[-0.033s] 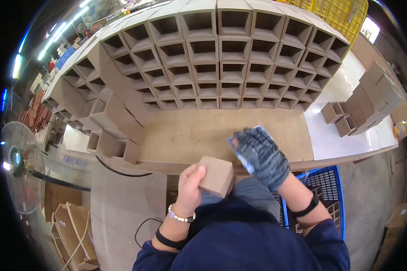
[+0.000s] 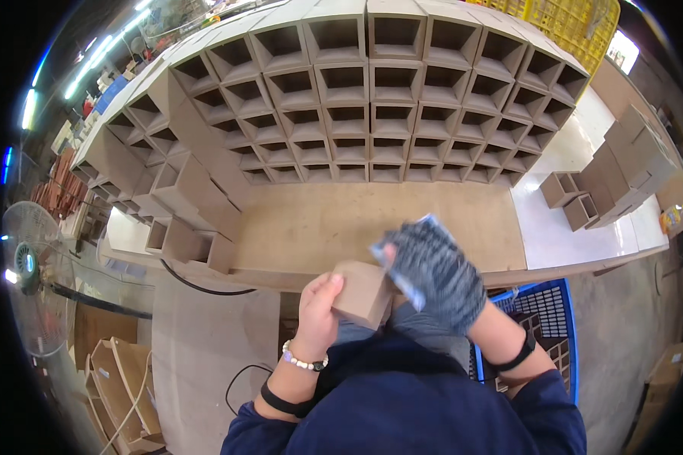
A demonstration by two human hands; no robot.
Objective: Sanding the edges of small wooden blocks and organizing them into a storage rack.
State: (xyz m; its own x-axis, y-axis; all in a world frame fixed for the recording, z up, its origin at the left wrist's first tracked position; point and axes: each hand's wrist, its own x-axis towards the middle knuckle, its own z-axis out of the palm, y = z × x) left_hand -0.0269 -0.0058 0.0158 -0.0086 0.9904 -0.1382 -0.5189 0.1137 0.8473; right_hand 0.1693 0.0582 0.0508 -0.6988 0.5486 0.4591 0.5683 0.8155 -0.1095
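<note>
My bare left hand (image 2: 320,315) grips a small brown cardboard-coloured box (image 2: 360,294) by its left side, thumb on the upper edge. The box is held tilted over my lap, just below the table's front edge. My right hand (image 2: 436,277), in a grey knitted glove, is closed over a thin, flat light-blue-and-white piece (image 2: 411,294), perhaps cloth or a folded sheet; the material is unclear. Motion blurs that hand a little. It hovers close to the box's right side; whether the piece touches the box I cannot tell.
Open-fronted brown boxes (image 2: 345,87) stand stacked in rows along the table's (image 2: 319,224) back, with more (image 2: 182,182) at left. A few smaller boxes (image 2: 580,201) stand at right. A blue plastic crate (image 2: 571,334) sits below on the right, a fan (image 2: 30,265) far left.
My gloved right hand has shifted slightly left and toward me with the blue-and-white piece, nearer the box. My left hand and the box have hardly moved.
</note>
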